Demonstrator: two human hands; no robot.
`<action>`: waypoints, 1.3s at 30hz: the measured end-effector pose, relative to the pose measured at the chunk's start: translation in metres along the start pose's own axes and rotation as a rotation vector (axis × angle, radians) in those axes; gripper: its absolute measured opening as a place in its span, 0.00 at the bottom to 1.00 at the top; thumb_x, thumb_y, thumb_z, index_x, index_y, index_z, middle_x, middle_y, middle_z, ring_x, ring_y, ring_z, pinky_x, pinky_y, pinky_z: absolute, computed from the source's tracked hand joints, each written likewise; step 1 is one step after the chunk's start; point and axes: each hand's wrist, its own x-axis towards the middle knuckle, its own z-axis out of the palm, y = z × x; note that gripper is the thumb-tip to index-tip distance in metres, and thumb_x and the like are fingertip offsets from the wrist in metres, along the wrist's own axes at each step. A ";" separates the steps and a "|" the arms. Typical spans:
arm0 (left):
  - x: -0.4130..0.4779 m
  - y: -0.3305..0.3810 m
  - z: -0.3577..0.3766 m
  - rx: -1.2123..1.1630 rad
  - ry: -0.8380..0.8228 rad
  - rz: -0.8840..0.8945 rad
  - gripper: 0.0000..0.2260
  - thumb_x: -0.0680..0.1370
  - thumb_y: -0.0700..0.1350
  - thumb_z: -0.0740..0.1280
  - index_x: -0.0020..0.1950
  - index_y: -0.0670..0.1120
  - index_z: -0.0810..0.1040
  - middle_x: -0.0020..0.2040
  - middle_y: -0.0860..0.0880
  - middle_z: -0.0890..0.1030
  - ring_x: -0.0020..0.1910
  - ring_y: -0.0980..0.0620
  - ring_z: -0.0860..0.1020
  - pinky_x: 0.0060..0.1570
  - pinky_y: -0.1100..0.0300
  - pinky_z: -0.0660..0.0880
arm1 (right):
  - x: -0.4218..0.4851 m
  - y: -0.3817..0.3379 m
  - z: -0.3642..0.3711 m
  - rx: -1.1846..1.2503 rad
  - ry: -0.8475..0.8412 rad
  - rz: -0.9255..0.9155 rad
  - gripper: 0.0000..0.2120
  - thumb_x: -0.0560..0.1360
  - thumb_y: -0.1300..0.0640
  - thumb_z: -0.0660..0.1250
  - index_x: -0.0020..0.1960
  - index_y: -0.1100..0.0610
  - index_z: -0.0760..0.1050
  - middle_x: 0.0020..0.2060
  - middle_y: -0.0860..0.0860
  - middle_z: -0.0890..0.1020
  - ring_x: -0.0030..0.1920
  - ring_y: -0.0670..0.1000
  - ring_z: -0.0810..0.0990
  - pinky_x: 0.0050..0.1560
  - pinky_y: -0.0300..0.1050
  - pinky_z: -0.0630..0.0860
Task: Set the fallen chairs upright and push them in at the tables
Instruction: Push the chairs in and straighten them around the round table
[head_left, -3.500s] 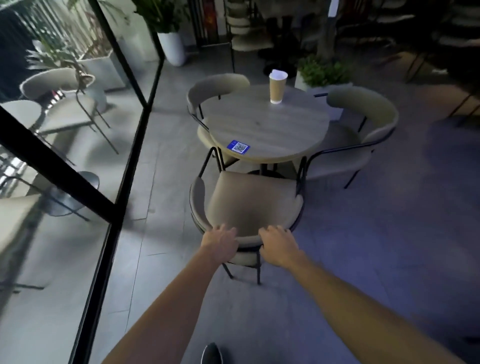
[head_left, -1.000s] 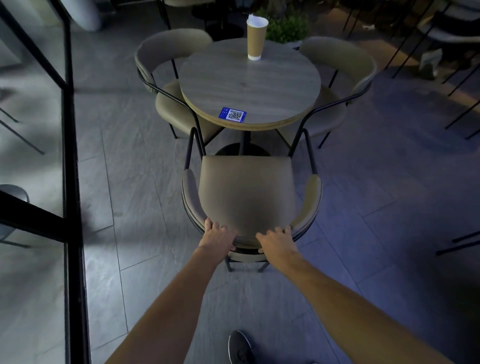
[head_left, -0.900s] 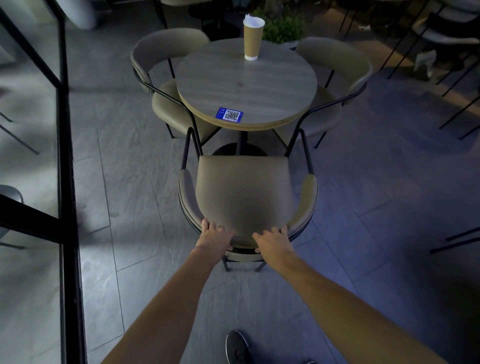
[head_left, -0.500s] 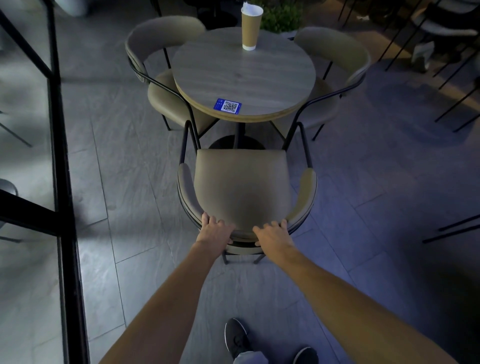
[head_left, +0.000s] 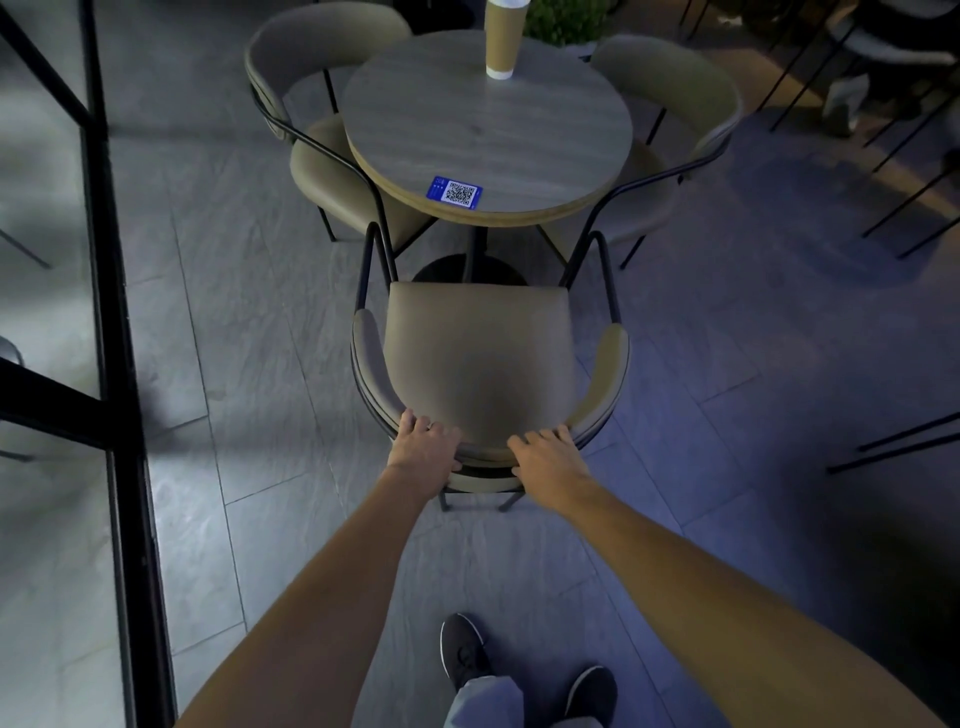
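Gripping chair backrest, both hands; paper cup on table.

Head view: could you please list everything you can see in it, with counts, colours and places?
Round grey wood-grain table: one, top centre.
Beige padded chairs with black metal frames: three; near one upright before table, left one and right one tucked in.
Brown paper cup: one, table's far edge.
Blue QR-code card: one, table's near edge.
Green plant: one, behind table.
Dark shoes: two, bottom.
Hands: left and right, gripping near chair's backrest.
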 end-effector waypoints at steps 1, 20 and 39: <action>-0.001 0.000 -0.003 0.005 -0.009 0.003 0.20 0.82 0.56 0.60 0.71 0.47 0.69 0.68 0.43 0.75 0.70 0.41 0.69 0.75 0.42 0.55 | 0.000 0.003 -0.001 0.005 -0.011 -0.010 0.15 0.80 0.54 0.62 0.65 0.56 0.69 0.61 0.57 0.78 0.62 0.59 0.74 0.67 0.59 0.62; -0.067 -0.039 -0.161 -0.170 0.186 -0.208 0.20 0.84 0.56 0.55 0.70 0.48 0.73 0.66 0.43 0.74 0.65 0.41 0.72 0.62 0.45 0.70 | -0.014 -0.002 -0.161 0.257 0.142 -0.105 0.18 0.80 0.49 0.61 0.66 0.57 0.71 0.60 0.57 0.77 0.61 0.61 0.73 0.60 0.59 0.73; -0.046 -0.345 -0.240 -0.213 0.374 -0.201 0.20 0.83 0.56 0.56 0.72 0.49 0.68 0.67 0.43 0.73 0.66 0.40 0.72 0.60 0.44 0.71 | 0.163 -0.180 -0.370 0.284 0.352 -0.065 0.16 0.77 0.47 0.64 0.60 0.55 0.73 0.57 0.56 0.80 0.58 0.61 0.78 0.53 0.53 0.75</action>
